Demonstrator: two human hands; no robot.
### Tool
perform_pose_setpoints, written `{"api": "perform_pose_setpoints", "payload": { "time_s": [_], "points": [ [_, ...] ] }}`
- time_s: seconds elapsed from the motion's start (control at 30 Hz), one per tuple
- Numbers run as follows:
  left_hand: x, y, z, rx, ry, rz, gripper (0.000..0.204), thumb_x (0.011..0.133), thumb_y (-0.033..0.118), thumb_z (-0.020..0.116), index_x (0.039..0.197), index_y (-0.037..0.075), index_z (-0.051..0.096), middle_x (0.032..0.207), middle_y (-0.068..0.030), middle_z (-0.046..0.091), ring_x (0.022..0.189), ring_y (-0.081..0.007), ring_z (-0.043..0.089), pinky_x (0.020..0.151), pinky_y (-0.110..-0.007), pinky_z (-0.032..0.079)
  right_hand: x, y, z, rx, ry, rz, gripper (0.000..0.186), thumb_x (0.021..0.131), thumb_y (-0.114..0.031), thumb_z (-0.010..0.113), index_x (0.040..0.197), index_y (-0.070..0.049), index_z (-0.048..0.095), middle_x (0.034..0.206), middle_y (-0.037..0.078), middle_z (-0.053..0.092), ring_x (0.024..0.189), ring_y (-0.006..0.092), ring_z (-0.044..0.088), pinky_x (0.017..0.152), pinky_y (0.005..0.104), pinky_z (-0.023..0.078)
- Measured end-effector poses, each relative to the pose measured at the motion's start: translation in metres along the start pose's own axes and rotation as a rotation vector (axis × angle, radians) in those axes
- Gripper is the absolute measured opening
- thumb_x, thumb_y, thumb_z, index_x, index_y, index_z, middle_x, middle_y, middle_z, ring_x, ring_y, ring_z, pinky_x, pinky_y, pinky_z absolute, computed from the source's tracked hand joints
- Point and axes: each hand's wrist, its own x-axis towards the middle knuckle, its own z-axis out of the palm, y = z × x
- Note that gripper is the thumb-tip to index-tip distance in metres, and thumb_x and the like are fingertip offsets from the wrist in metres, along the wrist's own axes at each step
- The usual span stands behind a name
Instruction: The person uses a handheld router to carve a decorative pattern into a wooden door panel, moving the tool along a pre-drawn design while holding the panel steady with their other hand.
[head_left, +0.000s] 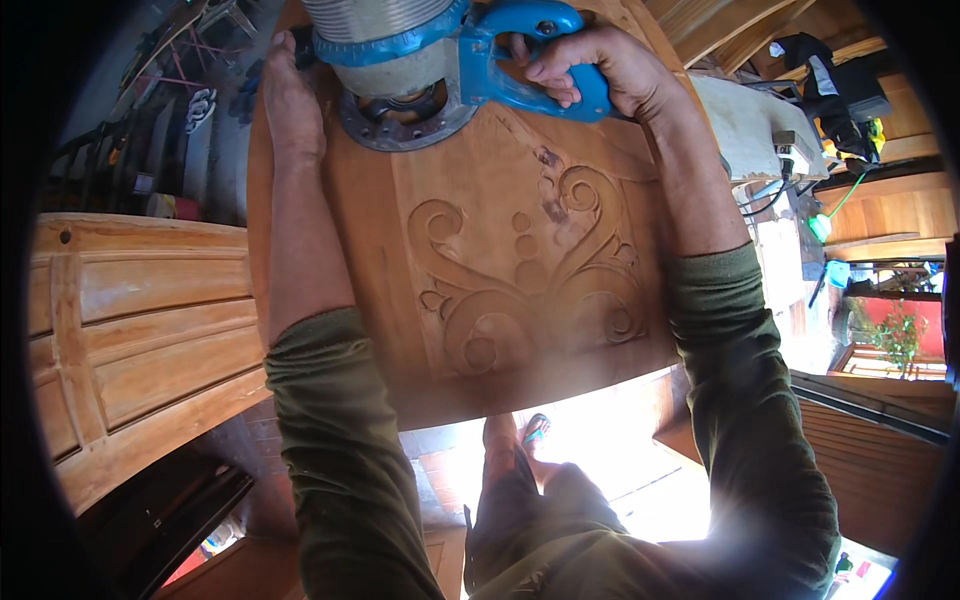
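Note:
A blue and silver power router [390, 60] with a round metal base rests on a wooden board [360, 250] at the top of the view. The board has carved scrollwork [480, 280] with curls and small ovals, below and right of the tool. My right hand [600, 65] is closed round the router's blue loop handle [590, 100]. My left hand [290, 85] is at the tool's left side, its fingers curled on a dark side grip [305, 50], partly hidden at the top edge.
A panelled wooden door [150, 330] lies at the left. At the right are a pale ledge [740, 120] with a socket box [790, 150], cables and dark items. Slippered feet [535, 430] show beneath the board. More wooden panels [860, 470] stand at the lower right.

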Motion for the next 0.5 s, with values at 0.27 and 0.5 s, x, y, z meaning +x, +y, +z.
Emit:
{"api": "perform_pose_setpoints", "payload": {
  "time_s": [0.27,0.5],
  "points": [
    [-0.012,0.005,0.003,0.045,0.037,0.0,0.071,0.1,0.057,0.05,0.148,0.004,0.05,0.116,-0.0065,0.059,0.094,-0.0174,0.049,0.093,-0.034,0.039,-0.01,-0.001,0.008,-0.079,0.029,0.002,0.019,0.083,-0.018,0.074,0.09,-0.003,0.064,0.06,0.001,0.054,0.055,0.0083,0.051,0.056,0.0228,0.04],
    [-0.019,0.004,0.0,0.077,0.046,0.106,0.069,0.1,0.053,0.049,0.149,0.004,0.05,0.129,-0.0071,0.056,0.101,-0.0183,0.051,0.095,-0.036,0.042,-0.015,-0.001,0.016,-0.052,0.033,-0.034,0.015,0.083,-0.019,0.075,0.082,-0.007,0.066,0.059,-0.001,0.053,0.055,0.0081,0.051,0.057,0.0228,0.04]
  ]
}}
